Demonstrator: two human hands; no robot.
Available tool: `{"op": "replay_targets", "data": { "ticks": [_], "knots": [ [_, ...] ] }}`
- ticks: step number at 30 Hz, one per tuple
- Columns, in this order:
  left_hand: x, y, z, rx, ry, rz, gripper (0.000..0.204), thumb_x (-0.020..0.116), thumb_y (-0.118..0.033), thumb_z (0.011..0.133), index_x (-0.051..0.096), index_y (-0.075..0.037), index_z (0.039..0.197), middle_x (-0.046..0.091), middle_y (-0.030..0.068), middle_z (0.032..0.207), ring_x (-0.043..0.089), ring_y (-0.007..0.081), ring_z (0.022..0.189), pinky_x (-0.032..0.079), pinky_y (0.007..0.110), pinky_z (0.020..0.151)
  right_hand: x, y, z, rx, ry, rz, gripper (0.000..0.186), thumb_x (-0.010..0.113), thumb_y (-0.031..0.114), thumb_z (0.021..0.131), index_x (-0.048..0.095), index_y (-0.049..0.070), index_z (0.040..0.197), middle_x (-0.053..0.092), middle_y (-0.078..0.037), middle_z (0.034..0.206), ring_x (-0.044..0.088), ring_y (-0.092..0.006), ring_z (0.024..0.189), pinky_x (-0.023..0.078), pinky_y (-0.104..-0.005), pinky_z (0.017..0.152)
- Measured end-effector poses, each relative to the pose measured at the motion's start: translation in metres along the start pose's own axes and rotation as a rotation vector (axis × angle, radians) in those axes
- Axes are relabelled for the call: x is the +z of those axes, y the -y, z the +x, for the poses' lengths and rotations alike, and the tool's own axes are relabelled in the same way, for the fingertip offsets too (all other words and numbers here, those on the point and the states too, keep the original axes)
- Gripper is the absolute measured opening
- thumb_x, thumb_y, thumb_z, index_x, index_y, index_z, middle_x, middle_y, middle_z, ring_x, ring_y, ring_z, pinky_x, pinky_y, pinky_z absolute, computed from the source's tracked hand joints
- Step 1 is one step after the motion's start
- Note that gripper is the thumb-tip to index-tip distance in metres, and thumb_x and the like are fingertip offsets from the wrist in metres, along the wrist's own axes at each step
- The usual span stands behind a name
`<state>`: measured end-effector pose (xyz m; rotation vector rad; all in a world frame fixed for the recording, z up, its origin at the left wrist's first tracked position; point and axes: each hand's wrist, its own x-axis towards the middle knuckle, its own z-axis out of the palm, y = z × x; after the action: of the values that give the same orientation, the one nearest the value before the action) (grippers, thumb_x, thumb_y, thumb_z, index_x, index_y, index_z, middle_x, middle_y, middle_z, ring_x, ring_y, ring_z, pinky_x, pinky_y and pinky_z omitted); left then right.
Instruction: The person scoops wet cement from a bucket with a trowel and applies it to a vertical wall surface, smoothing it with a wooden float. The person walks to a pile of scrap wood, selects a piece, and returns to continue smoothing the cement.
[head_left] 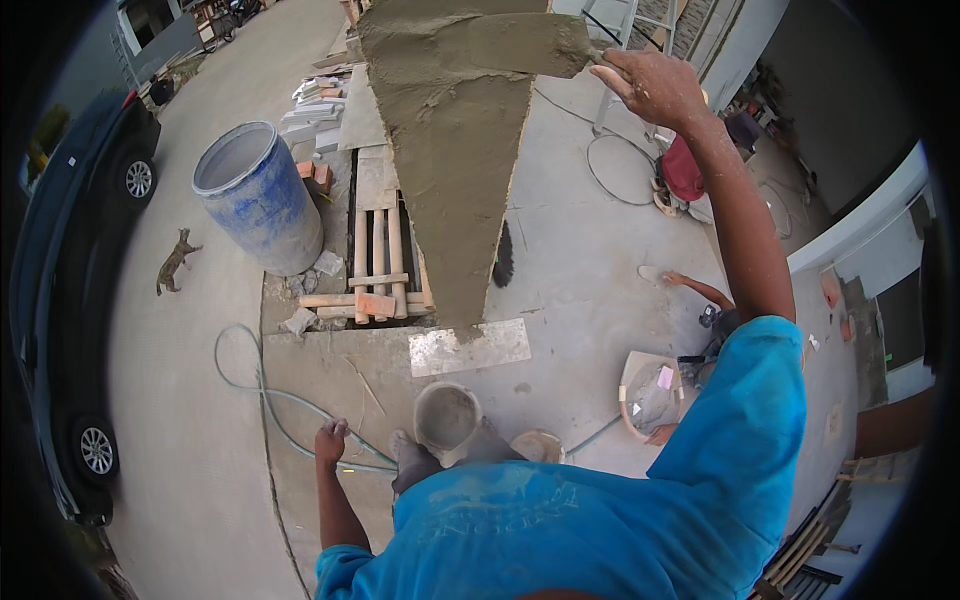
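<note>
While the person looks down from high up, the right hand is raised far ahead and closed around the handle end of a trowel, whose flat blade lies against the wet grey mortar coating a tall narrow column face that tapers away toward the ground. The trowel looks stiff and fairly light, but the mortar on it and under it is heavy, soft and sloppy, likely to slump or drop if the blade tilts or lifts too quickly, so the handle at the blade's right end is the sensible place to hold, with the wrist kept firm. The right arm runs nearly straight from the blue sleeve up to the hand, elbow only slightly bent, knuckles up and fingers wrapped. The left hand hangs low on the near left, fingers loosely curled; whether it grips anything cannot be told, though it sits close to a pale green hose that loops over the concrete floor. Directly below, between the two arms, a round mortar bucket stands near the foot of the column. To the far left stands a large blue barrel, with stacked timber pieces just to its right, and a dark car along the left edge. On the right, lower down, another person's arm reaches out near a pale tub.
</note>
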<state>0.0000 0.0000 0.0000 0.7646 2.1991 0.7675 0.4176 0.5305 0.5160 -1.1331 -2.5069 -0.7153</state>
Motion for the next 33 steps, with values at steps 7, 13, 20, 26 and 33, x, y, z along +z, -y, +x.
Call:
{"op": "replay_targets", "data": {
  "ticks": [7,13,20,26,33],
  "knots": [
    [0.000,0.027,-0.048,-0.099,0.008,-0.010,0.034,0.058,-0.025,0.094,0.069,0.005,0.105,0.073,0.0170,0.089,0.072,0.0245,0.081,0.053,0.036,0.076,-0.016,-0.039,-0.043,0.050,0.015,-0.022,0.039,0.050,0.051,0.098,0.068,0.016,0.098,0.068,-0.011,0.080,0.066,-0.0339,0.079,0.050,-0.0469,0.063],
    [0.012,0.028,-0.017,-0.046,0.067,0.093,0.036,0.058,-0.027,0.094,0.069,0.005,0.104,0.073,0.0170,0.088,0.071,0.0245,0.080,0.052,0.037,0.075,0.023,-0.003,-0.028,-0.180,-0.111,-0.018,0.038,0.049,0.051,0.098,0.067,0.018,0.102,0.069,-0.009,0.080,0.067,-0.0331,0.078,0.051,-0.0471,0.063],
    [0.005,0.007,-0.018,-0.008,0.004,0.073,0.037,0.057,-0.030,0.096,0.068,0.003,0.108,0.072,0.0185,0.085,0.070,0.0280,0.082,0.052,0.039,0.075,-0.033,-0.026,-0.018,0.021,0.152,-0.123,0.043,0.046,0.053,0.098,0.069,0.017,0.103,0.070,-0.011,0.082,0.067,-0.0348,0.082,0.051,-0.0487,0.069],
    [0.003,0.041,-0.020,-0.001,0.061,0.051,0.044,0.049,-0.037,0.099,0.073,-0.001,0.105,0.072,0.0191,0.087,0.071,0.0308,0.086,0.052,0.040,0.082,-0.065,-0.017,-0.060,0.210,0.239,-0.029,0.042,0.050,0.050,0.096,0.069,0.012,0.092,0.068,-0.014,0.080,0.067,-0.0346,0.084,0.050,-0.0475,0.071],
    [-0.022,-0.115,-0.022,0.031,0.244,0.262,0.058,0.036,-0.052,0.101,0.073,-0.009,0.113,0.067,0.0298,0.099,0.063,0.0448,0.102,0.049,0.047,0.092,0.033,0.092,-0.204,0.295,0.258,0.803,0.044,0.057,0.045,0.097,0.059,0.003,0.082,0.051,-0.018,0.064,0.046,-0.0354,0.058,0.040,-0.0418,0.057]
  ]
}}
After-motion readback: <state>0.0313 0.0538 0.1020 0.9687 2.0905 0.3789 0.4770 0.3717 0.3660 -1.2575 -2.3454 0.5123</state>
